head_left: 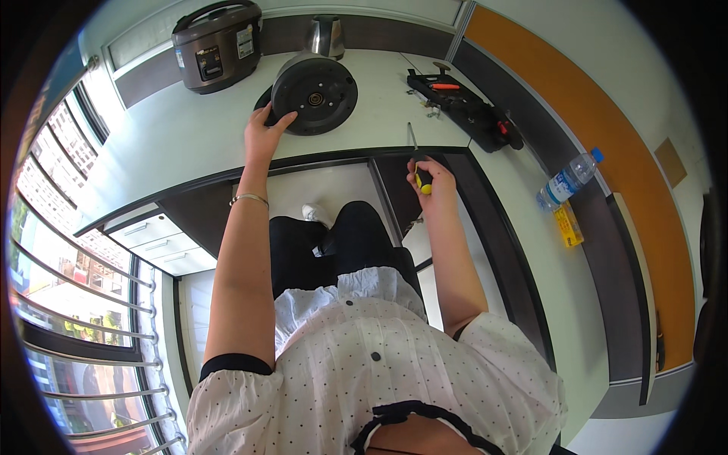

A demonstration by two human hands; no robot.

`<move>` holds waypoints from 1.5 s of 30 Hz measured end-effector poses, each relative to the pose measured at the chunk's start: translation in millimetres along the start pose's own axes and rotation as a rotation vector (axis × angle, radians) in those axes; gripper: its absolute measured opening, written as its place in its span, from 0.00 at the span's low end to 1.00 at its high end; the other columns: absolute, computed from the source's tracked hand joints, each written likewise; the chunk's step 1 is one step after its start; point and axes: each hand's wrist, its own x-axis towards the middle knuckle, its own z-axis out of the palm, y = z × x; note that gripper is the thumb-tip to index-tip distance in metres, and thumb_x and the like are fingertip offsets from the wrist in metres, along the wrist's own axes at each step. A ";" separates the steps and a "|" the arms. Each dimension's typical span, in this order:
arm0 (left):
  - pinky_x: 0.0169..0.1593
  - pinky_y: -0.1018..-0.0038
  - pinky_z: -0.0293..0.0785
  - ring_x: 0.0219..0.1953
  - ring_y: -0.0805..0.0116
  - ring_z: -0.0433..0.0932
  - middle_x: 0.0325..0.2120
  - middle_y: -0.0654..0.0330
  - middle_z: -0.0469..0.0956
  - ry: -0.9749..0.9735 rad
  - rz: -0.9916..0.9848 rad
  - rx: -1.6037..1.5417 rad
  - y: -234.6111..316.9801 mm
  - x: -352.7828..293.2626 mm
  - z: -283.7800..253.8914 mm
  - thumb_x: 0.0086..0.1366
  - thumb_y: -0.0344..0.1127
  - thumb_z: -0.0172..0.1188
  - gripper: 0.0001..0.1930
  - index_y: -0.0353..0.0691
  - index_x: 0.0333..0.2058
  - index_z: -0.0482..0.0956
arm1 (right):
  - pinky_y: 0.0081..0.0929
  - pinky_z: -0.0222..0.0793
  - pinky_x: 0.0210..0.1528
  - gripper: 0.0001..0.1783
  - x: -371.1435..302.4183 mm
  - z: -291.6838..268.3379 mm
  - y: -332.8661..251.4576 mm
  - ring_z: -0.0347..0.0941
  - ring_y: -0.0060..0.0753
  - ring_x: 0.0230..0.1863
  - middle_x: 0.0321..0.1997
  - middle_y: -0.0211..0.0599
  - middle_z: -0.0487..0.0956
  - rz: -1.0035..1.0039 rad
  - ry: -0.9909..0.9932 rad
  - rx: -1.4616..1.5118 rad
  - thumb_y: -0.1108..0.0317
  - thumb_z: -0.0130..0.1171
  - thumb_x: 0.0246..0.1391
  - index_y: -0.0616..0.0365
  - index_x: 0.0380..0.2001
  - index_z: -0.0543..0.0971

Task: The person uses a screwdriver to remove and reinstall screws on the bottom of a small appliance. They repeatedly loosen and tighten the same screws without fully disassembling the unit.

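Observation:
My left hand (267, 135) grips the lower left edge of a round black appliance base (324, 89). Its thumb lies on the face and its fingers reach toward the rim. The face is turned toward me, with a coiled ring at its centre and small screw spots around it. A silver-grey body edge shows behind its top. Nearer to me on the right, my right hand (434, 182) is closed round the black and yellow handle of a screwdriver (423, 173). The shaft points away from me over the table edge, apart from the base.
An open black tool case (472, 114) lies at the far right, with small metal pieces (431, 108) beside it. A brown rice cooker (218, 57) and a steel vessel (326, 36) stand at the back. A water bottle (569, 180) and yellow box (567, 226) are on the right.

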 end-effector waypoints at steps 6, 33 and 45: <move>0.52 0.70 0.69 0.48 0.60 0.74 0.45 0.51 0.74 0.006 -0.001 0.004 6.7 -2.7 -0.1 0.46 0.52 0.71 0.36 0.32 0.49 0.76 | 0.24 0.75 0.28 0.05 31.8 -16.2 -25.6 0.76 0.32 0.28 0.27 0.41 0.77 0.052 0.043 0.023 0.76 0.56 0.47 0.67 0.28 0.75; 0.46 0.71 0.71 0.41 0.63 0.75 0.38 0.55 0.75 0.042 0.124 0.076 21.4 -12.7 -3.7 0.44 0.46 0.74 0.37 0.31 0.51 0.74 | 0.12 0.59 0.18 0.31 -57.1 21.0 21.1 0.66 0.12 0.21 0.32 0.30 0.77 -0.306 -0.343 -0.510 0.80 0.61 0.42 0.62 0.55 0.72; 0.47 0.71 0.70 0.42 0.62 0.75 0.39 0.54 0.75 0.043 0.119 0.120 23.7 -13.8 -4.3 0.43 0.47 0.74 0.38 0.31 0.51 0.73 | 0.18 0.67 0.39 0.30 -40.7 32.7 43.7 0.71 0.20 0.37 0.42 0.35 0.76 -0.455 -0.416 -0.715 0.77 0.61 0.43 0.63 0.54 0.72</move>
